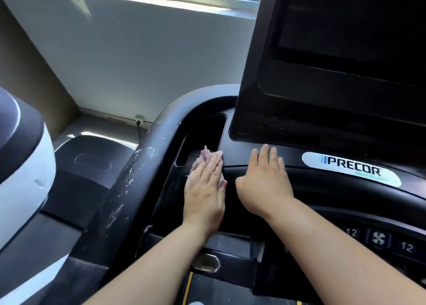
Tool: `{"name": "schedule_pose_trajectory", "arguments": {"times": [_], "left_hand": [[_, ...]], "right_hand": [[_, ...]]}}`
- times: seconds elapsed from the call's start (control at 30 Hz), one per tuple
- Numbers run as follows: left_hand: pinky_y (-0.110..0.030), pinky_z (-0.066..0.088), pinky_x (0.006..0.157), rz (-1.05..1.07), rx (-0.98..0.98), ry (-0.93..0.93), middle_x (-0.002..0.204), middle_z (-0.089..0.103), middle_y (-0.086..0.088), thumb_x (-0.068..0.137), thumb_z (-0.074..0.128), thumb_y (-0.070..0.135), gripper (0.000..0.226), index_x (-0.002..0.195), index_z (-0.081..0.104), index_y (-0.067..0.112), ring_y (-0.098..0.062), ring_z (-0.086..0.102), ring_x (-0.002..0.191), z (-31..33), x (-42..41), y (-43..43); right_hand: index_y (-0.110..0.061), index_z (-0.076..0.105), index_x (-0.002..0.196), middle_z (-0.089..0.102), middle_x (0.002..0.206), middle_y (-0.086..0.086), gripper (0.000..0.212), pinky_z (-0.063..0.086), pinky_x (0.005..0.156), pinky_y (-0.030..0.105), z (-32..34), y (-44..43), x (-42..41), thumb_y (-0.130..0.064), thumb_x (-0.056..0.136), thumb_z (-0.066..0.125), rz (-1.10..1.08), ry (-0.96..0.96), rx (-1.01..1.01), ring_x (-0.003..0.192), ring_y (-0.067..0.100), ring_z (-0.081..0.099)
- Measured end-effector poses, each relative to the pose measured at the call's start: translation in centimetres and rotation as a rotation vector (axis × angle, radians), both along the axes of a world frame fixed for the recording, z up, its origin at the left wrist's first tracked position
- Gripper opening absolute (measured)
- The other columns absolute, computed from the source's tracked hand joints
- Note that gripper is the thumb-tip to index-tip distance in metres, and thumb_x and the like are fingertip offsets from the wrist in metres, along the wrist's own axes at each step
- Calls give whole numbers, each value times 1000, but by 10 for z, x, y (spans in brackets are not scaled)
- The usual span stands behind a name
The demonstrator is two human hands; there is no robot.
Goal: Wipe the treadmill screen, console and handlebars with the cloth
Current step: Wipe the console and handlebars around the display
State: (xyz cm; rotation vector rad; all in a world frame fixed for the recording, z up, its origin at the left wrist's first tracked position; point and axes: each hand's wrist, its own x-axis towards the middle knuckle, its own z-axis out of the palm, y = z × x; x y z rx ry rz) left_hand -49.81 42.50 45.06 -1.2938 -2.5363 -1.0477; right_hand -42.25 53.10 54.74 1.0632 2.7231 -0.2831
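My left hand (205,187) lies flat with straight fingers on a pale pinkish cloth (205,154), pressing it onto the black console (258,152) just below the left cup recess (202,138). Most of the cloth is hidden under the hand; only its edges show at the fingertips and sides. My right hand (265,180) rests flat on the console to the right, fingers straight, holding nothing. The dark treadmill screen (341,51) rises at the upper right. The curved left handlebar (136,166) carries white dusty streaks.
A white and dark machine housing (23,166) stands at the left. A neighbouring treadmill's black hood (92,157) lies beyond the handlebar. A wall socket with a cable (139,120) sits at the floor edge. Fan and number buttons (378,239) are at the lower right.
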Motion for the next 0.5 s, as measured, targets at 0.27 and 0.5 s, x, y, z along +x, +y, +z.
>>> {"name": "schedule_pose_trajectory", "arguments": {"times": [0.27, 0.5], "left_hand": [[-30, 43, 88, 150, 223, -447, 119, 66, 8, 91, 47, 4, 45, 131, 52, 23, -19, 61, 106, 54, -21, 73], [-33, 54, 80, 276, 338, -845, 105, 64, 0, 85, 47, 15, 22, 89, 63, 30, -24, 65, 86, 57, -70, 111]], "right_hand": [[-19, 14, 153, 4, 162, 2, 64, 9, 120, 34, 17, 21, 13, -36, 96, 37, 95, 33, 7, 148, 15, 2], [-18, 12, 153, 2, 162, 2, 65, 2, 119, 35, 16, 10, 2, -30, 94, 36, -3, 35, 2, 148, 16, -1]]}}
